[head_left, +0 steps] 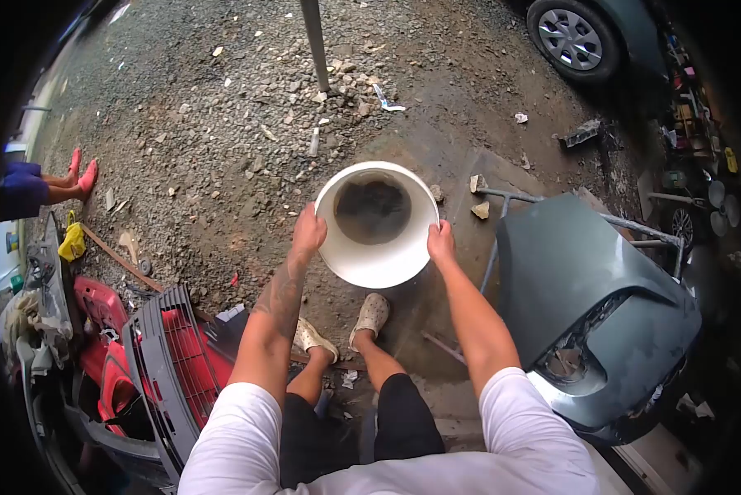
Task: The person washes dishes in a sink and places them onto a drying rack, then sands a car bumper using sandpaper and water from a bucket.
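the left hand (309, 233) and right hand (441, 242) stand apart, each clamped on the rim of a white bucket (374, 268) between them. uneven grip could tip its murky water (374, 212) over the clogs (372, 315) below; loose gravel (222, 157) beyond the left hand might upset footing.

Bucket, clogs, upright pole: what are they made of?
White bucket: likely plastic, smooth with a slight sheen; even white wall and rounded rim.
Beige clogs: probably foam or rubber, matte; chunky uppers dotted with holes.
Upright pole: possibly metal, dull grey; slim and straight, but painted wood isn't ruled out.
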A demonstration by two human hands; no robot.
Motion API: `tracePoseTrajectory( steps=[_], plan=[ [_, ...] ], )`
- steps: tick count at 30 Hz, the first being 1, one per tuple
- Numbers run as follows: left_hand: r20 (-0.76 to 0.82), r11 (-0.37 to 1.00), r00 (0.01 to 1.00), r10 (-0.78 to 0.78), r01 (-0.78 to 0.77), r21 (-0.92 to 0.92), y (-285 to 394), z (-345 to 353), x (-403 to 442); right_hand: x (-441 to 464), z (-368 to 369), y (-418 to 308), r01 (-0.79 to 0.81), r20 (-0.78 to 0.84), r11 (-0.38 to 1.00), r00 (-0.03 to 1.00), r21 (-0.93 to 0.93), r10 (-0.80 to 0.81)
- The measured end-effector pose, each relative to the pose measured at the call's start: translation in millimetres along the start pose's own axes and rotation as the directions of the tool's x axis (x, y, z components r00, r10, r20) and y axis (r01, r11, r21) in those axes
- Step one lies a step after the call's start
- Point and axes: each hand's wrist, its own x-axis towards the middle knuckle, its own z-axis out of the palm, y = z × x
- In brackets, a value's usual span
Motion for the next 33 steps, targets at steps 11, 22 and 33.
tracePoseTrajectory(
  steps=[11, 22, 33],
  plan=[
    [-0.321, 0.962, 0.924, 0.205, -0.13, 0.24, 53.9, 8.1, 28.9, 16.2, 22.3, -25.5, 0.164, -0.31, 0.983, 0.941, 0.078, -0.133],
    [-0.226, 0.966, 0.952, 0.206, -0.161, 0.202, 51.1, 11.1, 35.1, 23.6, 22.8, -27.0, 0.138, -0.315, 0.988, 0.943, 0.072, -0.108],
    [0.017, 0.737, 0.849, 0.529, -0.469, 0.486, 91.5, 3.1, 19.8, 31.3, 34.4, -10.8, 0.07, -0.28, 0.981, 0.96, 0.179, -0.018]
  ],
)
